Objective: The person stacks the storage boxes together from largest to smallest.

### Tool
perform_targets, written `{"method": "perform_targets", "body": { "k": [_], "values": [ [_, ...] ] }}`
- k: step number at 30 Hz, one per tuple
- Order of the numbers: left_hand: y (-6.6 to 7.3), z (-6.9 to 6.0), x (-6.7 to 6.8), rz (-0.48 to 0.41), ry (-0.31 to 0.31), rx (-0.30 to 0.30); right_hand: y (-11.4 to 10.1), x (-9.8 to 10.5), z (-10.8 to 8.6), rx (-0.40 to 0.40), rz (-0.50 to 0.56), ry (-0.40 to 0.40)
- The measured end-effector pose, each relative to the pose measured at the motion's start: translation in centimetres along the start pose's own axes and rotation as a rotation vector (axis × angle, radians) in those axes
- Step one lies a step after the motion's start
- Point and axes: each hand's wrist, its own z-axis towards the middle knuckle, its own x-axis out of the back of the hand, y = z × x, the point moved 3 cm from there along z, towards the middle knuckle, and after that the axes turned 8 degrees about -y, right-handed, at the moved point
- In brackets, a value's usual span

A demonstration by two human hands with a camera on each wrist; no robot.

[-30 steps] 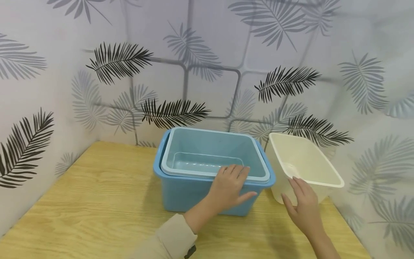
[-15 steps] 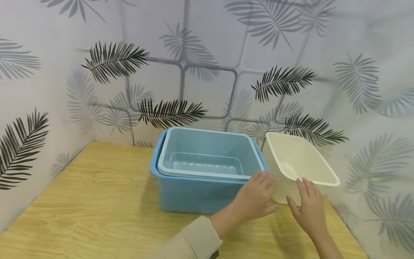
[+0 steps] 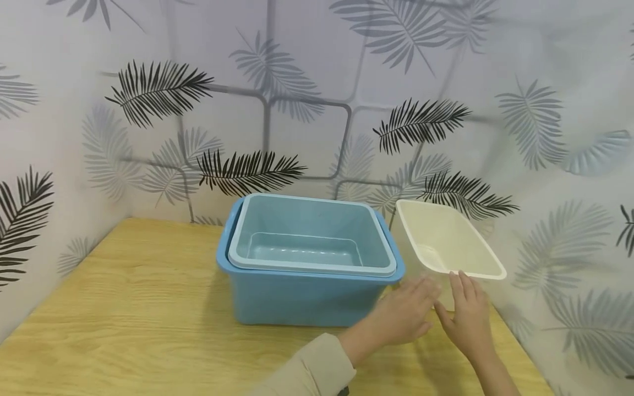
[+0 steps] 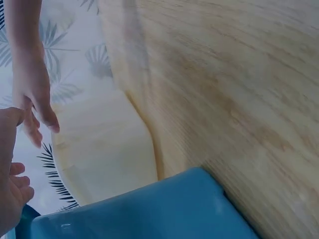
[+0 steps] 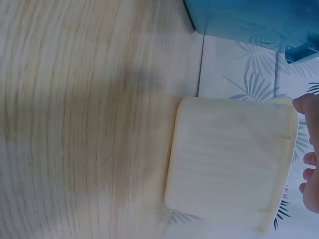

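Bench [image 3: 134, 313]: Its wood-grained top runs out to your left and carries all the bins, with a wall [image 3: 307, 60] of leaf-print covering behind it.
Blue bin [image 3: 292, 300]: You have this upright in the middle of the bench, its long side toward you.
Pale blue bin [image 3: 302, 214]: It sits nested inside the blue bin, mouth up, its rim standing a little above the outer one; a dark gap shows between the two along the left side.
Sleeve [image 3: 312, 366]: Your beige cuff comes in from the bottom edge, over the bench and in front of the blue bin.
Left hand [image 3: 403, 313]: Yours is slightly blurred, near the blue bin's front right corner and in front of the cream bin, fingers close together and loosely bent, gripping nothing; you cannot tell from here whether the fingertips touch the cream bin.
Cream bin [image 3: 446, 231]: It stands upright at your right, just beside the blue bin and turned at an angle to it, with a gap between their walls in the right wrist view.
Right hand [image 3: 468, 324]: Your fingertips reach the cream bin's front rim, thumb spread away from the fingers.
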Motion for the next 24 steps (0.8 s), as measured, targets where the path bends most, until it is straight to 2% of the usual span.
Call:
{"method": "perform_targets", "body": {
  "k": [3,8,10,14,16,20,24],
  "values": [
    [0.1,0.1,-0.5,0.008,-0.032,0.03,-0.1,-0.1,0.2,0.003,0.003,0.005],
    [0.4,0.8,-1.5,-0.004,-0.158,0.089,-0.4,-0.5,0.5,-0.011,0.004,-0.027],
    [0.5,1.2,-1.8,-0.022,-0.186,0.104,-0.7,-0.8,0.6,-0.01,-0.013,-0.047],
    [0.6,1.7,-2.1,-0.042,-0.207,0.117,-1.1,-1.3,0.9,-0.005,-0.044,-0.075],
    [0.6,1.9,-2.2,-0.019,-0.193,0.121,-1.2,-1.4,1.0,-0.008,-0.044,-0.077],
    [0.4,2.4,-2.1,0.09,-0.186,0.119,-1.3,-1.7,1.2,-0.026,-0.022,-0.092],
    [0.2,2.6,-2.1,0.073,-0.243,0.112,-1.5,-2.1,1.2,-0.046,-0.01,-0.121]
  ]
}}
